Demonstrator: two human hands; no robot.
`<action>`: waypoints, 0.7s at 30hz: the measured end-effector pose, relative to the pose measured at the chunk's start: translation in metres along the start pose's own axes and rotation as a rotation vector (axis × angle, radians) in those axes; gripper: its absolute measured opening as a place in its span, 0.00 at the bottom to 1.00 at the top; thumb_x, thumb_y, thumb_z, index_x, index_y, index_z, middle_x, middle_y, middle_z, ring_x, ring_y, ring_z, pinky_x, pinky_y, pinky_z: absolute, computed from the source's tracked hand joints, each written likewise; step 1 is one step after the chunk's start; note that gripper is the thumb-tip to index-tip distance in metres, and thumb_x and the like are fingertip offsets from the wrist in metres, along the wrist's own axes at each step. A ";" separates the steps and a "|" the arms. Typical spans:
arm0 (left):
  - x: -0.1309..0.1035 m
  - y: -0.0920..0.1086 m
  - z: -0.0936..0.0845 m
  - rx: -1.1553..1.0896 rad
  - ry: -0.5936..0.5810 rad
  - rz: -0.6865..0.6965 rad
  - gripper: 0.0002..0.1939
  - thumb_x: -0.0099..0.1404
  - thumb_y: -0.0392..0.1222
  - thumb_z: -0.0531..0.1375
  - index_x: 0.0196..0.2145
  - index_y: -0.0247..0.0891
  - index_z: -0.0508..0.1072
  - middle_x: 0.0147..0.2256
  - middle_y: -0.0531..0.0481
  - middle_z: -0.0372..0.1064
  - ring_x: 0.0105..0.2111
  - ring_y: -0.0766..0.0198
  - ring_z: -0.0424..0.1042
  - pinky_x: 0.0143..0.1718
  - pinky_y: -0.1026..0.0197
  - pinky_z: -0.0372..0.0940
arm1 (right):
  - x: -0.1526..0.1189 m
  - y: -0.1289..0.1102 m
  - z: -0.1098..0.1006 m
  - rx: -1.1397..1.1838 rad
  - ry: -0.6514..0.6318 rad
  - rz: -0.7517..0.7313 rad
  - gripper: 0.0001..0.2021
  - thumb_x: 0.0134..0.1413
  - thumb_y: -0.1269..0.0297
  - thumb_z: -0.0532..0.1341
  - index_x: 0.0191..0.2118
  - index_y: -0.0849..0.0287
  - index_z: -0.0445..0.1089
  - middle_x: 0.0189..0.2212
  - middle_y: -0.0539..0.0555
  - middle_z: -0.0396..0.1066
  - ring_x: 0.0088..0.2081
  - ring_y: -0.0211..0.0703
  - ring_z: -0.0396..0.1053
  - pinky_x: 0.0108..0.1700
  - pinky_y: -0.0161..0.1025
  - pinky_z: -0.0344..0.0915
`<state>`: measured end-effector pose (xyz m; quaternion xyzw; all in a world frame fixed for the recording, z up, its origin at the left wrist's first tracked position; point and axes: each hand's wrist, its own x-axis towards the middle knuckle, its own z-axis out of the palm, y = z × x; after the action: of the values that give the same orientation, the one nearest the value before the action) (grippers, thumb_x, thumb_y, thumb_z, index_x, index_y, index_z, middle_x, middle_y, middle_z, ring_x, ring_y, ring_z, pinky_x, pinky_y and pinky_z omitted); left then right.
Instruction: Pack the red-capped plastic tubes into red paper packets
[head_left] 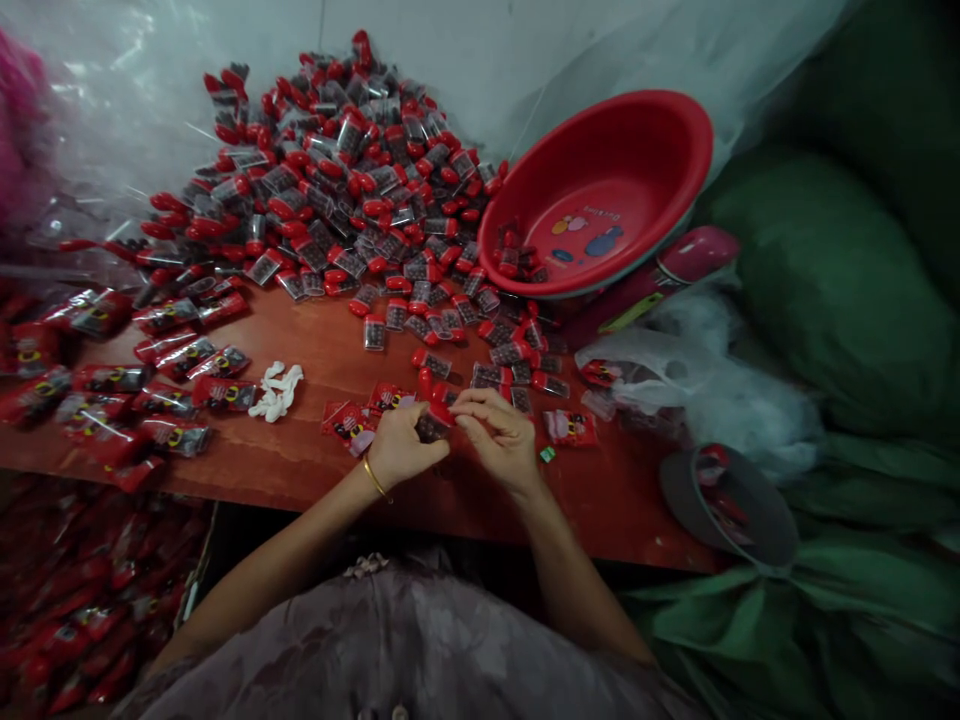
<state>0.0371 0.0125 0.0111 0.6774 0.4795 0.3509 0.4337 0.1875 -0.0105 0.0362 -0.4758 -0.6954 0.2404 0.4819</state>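
Note:
Between my two hands is a small see-through plastic container (433, 426) with a red cap and dark contents. My left hand (400, 441) grips its body from the left; a gold bangle circles that wrist. The fingers of my right hand (498, 432) pinch at the red cap end, and their exact hold is partly hidden. Printed red packets (351, 424) lie just beyond my left hand. Another red packet (571, 428) rests to the right of my right hand, near a small green scrap (547, 454).
A large heap of red-capped containers (337, 190) covers the table's back. At right are a tilted red basin (637, 140), a magenta bottle-like object (694, 257), plastic bags (720, 390) and a grey bowl-like container (679, 490). Filled packets (169, 400) and white crumpled pieces (277, 391) lie left.

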 end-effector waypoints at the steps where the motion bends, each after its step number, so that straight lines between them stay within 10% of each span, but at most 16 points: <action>1: 0.000 0.000 0.001 -0.036 -0.003 -0.004 0.03 0.46 0.38 0.59 0.20 0.37 0.67 0.18 0.57 0.59 0.20 0.70 0.56 0.23 0.66 0.53 | -0.002 0.001 0.000 0.001 -0.005 0.010 0.09 0.57 0.62 0.56 0.36 0.53 0.74 0.36 0.54 0.72 0.39 0.42 0.70 0.43 0.43 0.67; 8: -0.008 0.009 0.001 -0.109 -0.343 0.018 0.08 0.46 0.38 0.59 0.17 0.36 0.61 0.16 0.59 0.53 0.18 0.74 0.50 0.19 0.68 0.47 | 0.010 -0.003 -0.012 0.288 -0.238 0.063 0.46 0.36 0.33 0.60 0.60 0.53 0.53 0.57 0.61 0.59 0.51 0.51 0.66 0.52 0.47 0.64; 15: -0.011 0.005 0.010 -0.323 -0.264 -0.164 0.10 0.48 0.43 0.61 0.22 0.37 0.64 0.15 0.58 0.58 0.16 0.71 0.57 0.19 0.67 0.52 | 0.007 -0.013 -0.012 0.035 -0.065 -0.064 0.11 0.51 0.54 0.62 0.33 0.56 0.71 0.34 0.55 0.73 0.38 0.43 0.71 0.44 0.42 0.68; 21: -0.011 0.003 0.015 -0.340 -0.134 -0.089 0.07 0.44 0.37 0.60 0.22 0.37 0.64 0.18 0.58 0.58 0.20 0.71 0.56 0.22 0.67 0.54 | -0.019 -0.009 -0.004 -0.300 -0.070 -0.071 0.27 0.51 0.56 0.62 0.56 0.56 0.61 0.51 0.61 0.68 0.52 0.51 0.66 0.55 0.51 0.63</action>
<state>0.0482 -0.0023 0.0079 0.5942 0.4130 0.3613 0.5880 0.1885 -0.0314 0.0362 -0.5089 -0.7562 0.1334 0.3891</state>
